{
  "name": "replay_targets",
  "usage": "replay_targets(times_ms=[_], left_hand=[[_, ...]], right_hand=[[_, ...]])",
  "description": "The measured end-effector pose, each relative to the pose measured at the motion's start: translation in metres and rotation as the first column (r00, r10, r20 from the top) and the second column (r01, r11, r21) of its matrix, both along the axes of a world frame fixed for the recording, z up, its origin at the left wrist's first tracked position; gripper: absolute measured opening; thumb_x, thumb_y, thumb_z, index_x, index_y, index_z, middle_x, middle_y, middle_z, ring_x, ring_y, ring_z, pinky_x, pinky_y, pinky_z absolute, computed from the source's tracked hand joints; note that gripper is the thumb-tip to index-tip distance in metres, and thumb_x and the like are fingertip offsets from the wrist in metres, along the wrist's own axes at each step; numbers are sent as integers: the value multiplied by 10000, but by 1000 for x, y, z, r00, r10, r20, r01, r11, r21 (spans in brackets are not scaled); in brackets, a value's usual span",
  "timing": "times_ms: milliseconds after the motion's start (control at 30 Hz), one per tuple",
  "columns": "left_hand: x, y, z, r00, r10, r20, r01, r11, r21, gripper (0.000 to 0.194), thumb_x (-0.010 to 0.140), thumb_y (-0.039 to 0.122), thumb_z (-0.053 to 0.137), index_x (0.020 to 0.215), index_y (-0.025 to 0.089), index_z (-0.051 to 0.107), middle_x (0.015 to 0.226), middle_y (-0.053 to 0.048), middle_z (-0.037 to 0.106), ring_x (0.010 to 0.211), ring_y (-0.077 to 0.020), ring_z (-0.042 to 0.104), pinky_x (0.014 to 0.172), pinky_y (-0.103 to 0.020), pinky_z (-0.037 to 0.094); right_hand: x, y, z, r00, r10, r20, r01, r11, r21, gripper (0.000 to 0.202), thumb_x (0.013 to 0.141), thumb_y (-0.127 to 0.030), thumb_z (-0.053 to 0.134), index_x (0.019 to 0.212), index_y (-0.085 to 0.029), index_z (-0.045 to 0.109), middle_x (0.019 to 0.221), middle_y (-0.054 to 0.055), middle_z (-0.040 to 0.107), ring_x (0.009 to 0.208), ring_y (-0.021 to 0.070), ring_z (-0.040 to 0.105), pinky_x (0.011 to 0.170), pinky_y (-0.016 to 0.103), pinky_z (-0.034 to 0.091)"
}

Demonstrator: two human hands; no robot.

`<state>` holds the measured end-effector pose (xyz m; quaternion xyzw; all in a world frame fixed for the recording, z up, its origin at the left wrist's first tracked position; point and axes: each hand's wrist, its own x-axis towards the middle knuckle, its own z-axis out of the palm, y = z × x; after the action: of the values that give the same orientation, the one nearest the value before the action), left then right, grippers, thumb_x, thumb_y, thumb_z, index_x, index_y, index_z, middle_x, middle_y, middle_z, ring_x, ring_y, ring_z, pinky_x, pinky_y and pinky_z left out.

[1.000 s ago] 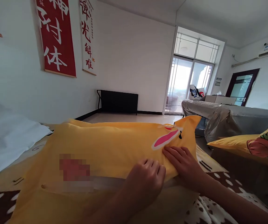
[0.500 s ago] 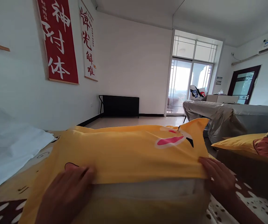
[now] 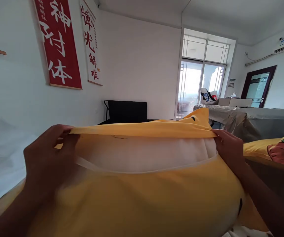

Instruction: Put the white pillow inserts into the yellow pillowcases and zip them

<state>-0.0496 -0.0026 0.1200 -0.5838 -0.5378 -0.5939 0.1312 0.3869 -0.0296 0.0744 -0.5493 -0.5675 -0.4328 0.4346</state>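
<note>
A yellow pillowcase [image 3: 142, 197] fills the lower middle, its opening facing me with the upper edge raised. Inside the opening shows a white pillow [image 3: 147, 153], its lower part covered by the yellow cloth. My left hand [image 3: 54, 148] pinches the left end of the raised edge between thumb and fingers. At the right end of that edge, my right hand [image 3: 229, 146] is closed on the cloth. The edge is stretched taut between both hands.
White translucent sheeting [image 3: 3, 151] lies at the left. Another yellow pillow [image 3: 260, 148] with a printed red figure is at the right. Behind it stands a plastic-covered piece of furniture [image 3: 260, 121] bearing a box [image 3: 236, 102]. A black panel [image 3: 127, 111] leans near the far wall.
Both hands have lifted the pillowcase's edge up and away from me. The opening has widened, and more of the white pillow shows inside.
</note>
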Motion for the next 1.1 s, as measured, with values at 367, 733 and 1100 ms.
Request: replay_targets(times_ms=[367,733,1100], left_hand=[[-33,36,-107,762,-341,-550,99,901,-422,299,908,343,351,903,214,621,929,-31,658,852,-185,609,730,-291,467],[-3,7,-135,685,-563,-462,292,793,-535,350,824,549,472,811,209,552,911,-49,587,996,-240,499,847,-345,427],[-1,21,-135,786,-518,-337,309,802,-512,399,915,434,322,611,194,415,581,31,438,560,-112,422,579,-227,338]], right_hand=[[-34,20,-81,906,412,98,-246,699,-671,228,910,-206,449,1022,-227,647,1086,60,671,995,189,605,842,324,442],[-8,24,-87,870,487,-81,-323,439,-838,214,860,-400,531,869,-200,608,888,49,644,853,191,571,805,353,452],[-56,26,-56,764,597,-243,-567,444,-694,337,928,-354,390,640,-188,447,605,-26,466,577,102,382,554,225,324]])
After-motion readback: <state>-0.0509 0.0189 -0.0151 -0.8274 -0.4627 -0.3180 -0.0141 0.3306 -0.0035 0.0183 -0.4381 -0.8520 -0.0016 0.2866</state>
